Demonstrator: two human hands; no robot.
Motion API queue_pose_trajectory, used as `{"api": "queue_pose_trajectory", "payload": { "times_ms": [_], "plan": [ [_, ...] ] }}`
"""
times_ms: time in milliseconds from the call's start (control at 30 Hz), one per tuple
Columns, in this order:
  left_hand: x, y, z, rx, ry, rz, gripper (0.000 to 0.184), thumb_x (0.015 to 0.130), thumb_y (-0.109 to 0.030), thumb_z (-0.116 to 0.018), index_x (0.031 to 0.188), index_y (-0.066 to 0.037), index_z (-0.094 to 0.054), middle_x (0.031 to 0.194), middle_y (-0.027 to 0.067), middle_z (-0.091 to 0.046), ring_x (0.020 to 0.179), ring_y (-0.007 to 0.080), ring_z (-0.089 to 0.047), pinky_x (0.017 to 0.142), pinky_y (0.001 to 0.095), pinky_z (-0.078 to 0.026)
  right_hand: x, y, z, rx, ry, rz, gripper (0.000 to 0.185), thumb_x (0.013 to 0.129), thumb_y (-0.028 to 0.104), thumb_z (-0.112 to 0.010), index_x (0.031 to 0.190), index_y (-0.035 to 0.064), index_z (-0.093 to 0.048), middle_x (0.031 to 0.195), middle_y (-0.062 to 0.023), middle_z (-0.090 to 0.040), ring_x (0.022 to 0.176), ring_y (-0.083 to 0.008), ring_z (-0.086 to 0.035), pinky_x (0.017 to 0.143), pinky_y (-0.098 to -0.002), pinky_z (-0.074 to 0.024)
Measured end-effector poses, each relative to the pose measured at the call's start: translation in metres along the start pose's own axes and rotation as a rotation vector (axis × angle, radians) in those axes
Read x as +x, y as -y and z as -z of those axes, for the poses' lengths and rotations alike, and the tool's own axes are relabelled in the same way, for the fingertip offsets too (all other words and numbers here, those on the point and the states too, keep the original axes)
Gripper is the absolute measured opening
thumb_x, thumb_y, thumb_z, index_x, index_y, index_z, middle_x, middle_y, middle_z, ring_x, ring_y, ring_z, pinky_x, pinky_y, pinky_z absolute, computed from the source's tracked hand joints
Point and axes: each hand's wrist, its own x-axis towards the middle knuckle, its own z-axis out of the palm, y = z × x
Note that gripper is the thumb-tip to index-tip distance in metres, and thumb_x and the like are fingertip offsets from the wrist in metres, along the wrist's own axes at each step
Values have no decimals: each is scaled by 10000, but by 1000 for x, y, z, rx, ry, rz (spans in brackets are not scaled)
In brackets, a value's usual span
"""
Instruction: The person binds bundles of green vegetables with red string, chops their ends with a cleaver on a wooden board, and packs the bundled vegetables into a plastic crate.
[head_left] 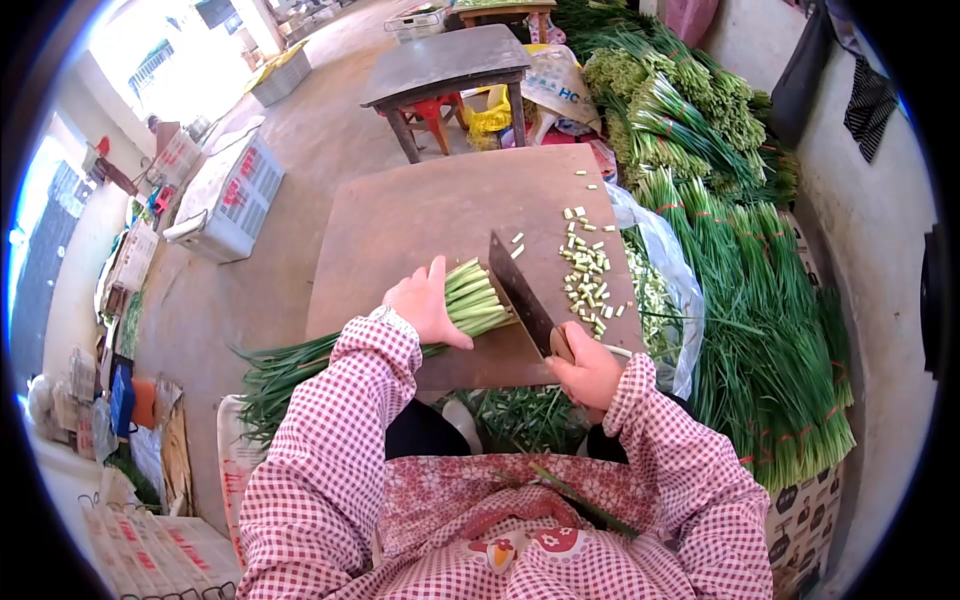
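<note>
My left hand [428, 305] is pressed on a bundle of green stalks [472, 300], its thumb and fingers spread around the near side. The cut ends point right, and the long leaves [290, 375] trail off the table's left edge. My right hand [588, 368] grips the handle of a broad cleaver [522, 300], whose blade stands just right of the stalk ends. Short cut pieces [588, 265] lie scattered on the right part of the brown tabletop [400, 215], with two small ones near the blade's tip.
A clear plastic bag [688, 300] with cut pieces hangs at the table's right edge. Tied green bundles [750, 300] are heaped along the right wall. Beyond stands a dark small table [450, 62]. A white crate [235, 190] is on the floor at left.
</note>
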Motion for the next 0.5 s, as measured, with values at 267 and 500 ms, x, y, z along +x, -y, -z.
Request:
{"api": "queue_pose_trajectory", "payload": {
  "times_ms": [267,500],
  "plan": [
    [15,1,-8,14,164,-4,909,513,-491,-818,1191,-25,-430,1113,205,-556,1046,364,-562,904,417,-460,24,16,15,-405,-19,3,310,823,113,-568,1023,-45,-390,793,-277,-584,761,-484,-574,698,-501,-456],
    [15,-1,-5,-57,186,14,782,546,-430,-793,1127,-14,-476,1068,189,-603,1019,327,-593,886,396,-476,52,26,13,-531,11,-114,379,762,60,-591,1067,-9,-377,776,-294,-586,780,-478,-587,705,-510,-468]
  ]
}}
